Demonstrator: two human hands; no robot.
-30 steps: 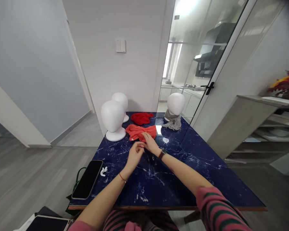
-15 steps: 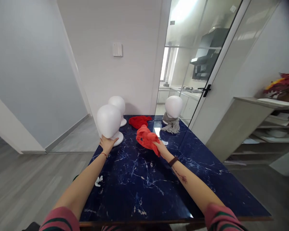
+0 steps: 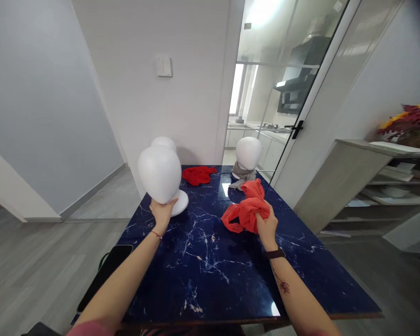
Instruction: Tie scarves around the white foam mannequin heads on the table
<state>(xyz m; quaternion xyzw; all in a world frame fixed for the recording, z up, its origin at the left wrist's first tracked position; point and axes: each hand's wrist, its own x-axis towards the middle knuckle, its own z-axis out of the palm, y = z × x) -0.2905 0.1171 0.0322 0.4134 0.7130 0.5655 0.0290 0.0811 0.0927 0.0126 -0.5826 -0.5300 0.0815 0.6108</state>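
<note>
My left hand (image 3: 161, 214) is wrapped round the neck of a white mannequin head (image 3: 160, 175) at the left of the table; the head leans a little and part of its round base shows behind my fingers. Bunched in my right hand (image 3: 267, 224) is a coral-red scarf (image 3: 247, 212), its loose folds hanging out to the left and above. A darker red cloth (image 3: 199, 175) lies crumpled at the back of the table. Behind the held head, a second white mannequin head (image 3: 164, 142) is mostly hidden.
At the back right, a third mannequin head (image 3: 248, 153) wears a grey scarf (image 3: 244, 174) round its neck. The dark blue marbled table (image 3: 203, 261) meets a wall and a glass door (image 3: 266, 93). A black flat object (image 3: 107, 275) lies at the left edge. Shelves (image 3: 371, 186) stand right.
My right hand has carried the coral-red scarf to the right, where it opens out more. My left hand has shifted the near mannequin head slightly right and toward me.
</note>
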